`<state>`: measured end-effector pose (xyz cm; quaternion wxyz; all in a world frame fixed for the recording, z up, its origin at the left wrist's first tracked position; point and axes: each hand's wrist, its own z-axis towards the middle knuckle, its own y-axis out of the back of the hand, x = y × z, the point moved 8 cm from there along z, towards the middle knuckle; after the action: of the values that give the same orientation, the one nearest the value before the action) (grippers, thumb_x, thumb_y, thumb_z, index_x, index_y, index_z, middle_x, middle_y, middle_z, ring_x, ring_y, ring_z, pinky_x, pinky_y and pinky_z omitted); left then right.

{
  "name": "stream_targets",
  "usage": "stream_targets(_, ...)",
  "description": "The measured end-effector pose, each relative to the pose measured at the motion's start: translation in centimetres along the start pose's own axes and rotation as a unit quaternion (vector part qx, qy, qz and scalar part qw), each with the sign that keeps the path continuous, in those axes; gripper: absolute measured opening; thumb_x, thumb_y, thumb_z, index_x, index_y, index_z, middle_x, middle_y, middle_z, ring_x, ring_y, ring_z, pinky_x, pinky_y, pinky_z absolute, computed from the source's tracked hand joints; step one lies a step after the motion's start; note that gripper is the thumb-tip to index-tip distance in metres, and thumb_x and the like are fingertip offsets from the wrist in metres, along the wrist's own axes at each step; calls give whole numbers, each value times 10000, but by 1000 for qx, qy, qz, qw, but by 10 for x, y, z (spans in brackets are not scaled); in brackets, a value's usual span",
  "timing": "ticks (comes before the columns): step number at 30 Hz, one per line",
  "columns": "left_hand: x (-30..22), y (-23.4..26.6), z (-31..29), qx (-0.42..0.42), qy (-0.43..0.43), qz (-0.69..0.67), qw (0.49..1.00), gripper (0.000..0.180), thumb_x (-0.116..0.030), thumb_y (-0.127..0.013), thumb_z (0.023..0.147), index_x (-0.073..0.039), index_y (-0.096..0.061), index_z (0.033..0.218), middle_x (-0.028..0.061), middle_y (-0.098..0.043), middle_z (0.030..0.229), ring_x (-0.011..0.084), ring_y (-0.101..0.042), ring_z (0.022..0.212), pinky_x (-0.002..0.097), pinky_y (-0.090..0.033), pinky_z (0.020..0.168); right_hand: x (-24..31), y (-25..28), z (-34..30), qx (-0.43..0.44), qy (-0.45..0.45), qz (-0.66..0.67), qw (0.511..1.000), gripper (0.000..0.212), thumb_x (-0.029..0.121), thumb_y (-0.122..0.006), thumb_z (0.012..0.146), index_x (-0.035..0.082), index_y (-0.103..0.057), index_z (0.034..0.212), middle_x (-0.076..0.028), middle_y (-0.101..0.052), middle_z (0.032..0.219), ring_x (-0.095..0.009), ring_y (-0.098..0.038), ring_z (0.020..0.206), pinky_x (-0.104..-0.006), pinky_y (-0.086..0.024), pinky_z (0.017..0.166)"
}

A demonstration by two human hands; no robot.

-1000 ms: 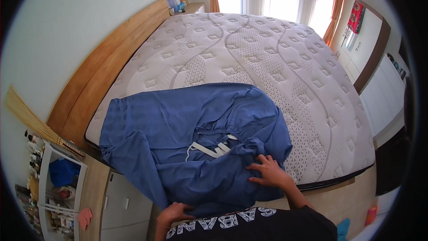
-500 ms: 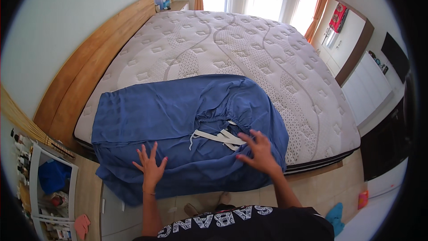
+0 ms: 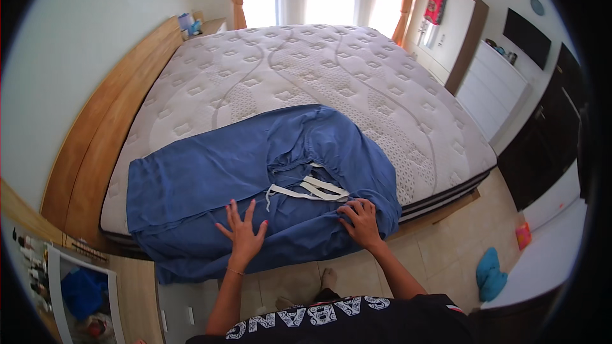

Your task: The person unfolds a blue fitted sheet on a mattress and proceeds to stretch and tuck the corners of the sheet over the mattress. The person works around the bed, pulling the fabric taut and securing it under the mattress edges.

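Blue cloth (image 3: 197, 172), long axis left-right (gathered end (image 3: 363, 159) right); left fingers (image 3: 249, 212) spread, right fingers (image 3: 366, 206) curled, grip unclear.

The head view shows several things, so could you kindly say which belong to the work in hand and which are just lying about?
Belonging to the work:
blue cloth, right hand on it, left hand spread over it
white straps amid its folds
patterned mattress beneath

Lying about:
teal item on the floor
pink-and-orange item nearby
red cloth, hanging
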<state>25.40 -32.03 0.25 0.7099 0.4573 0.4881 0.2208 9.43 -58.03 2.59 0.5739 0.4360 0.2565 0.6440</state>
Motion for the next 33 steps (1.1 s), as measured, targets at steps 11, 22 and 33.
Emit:
stream_targets(11, -120, -81, 91, 36, -260, 28, 965, 1019, -379, -818, 623, -335, -290, 1494, 164, -92, 1590, 375, -7, 1475, 762, 54, 1019, -38, 42, -106, 46, -128, 65, 989, 287, 10, -689, 734, 119, -591, 981, -48, -568, 1071, -278, -504, 1092, -406, -375, 916)
stream_targets(22, -156, -105, 177, 4, -345, 48, 937, 679, -157, -720, 691, -302, -546, 1331, 24, -605, 1175, 281, -571, 1039, 398, -435, 890, -147, 78, -92, -118, -376, 330, 858, 301, 193, -611, 927, 33, -560, 1176, -94, -561, 929, -231, -549, 934, -358, -430, 853)
stream_targets(33, -160, -93, 214, -32, -240, 20, 970, 376, -1, -569, 744, -167, -641, 1074, 107, -633, 973, 384, -628, 861, 457, -512, 747, -123, 13, -7, 49, -141, 83, 985, 482, 202, -675, 793, -5, -570, 1215, -188, -546, 1045, -358, -526, 1012, -420, -432, 888)
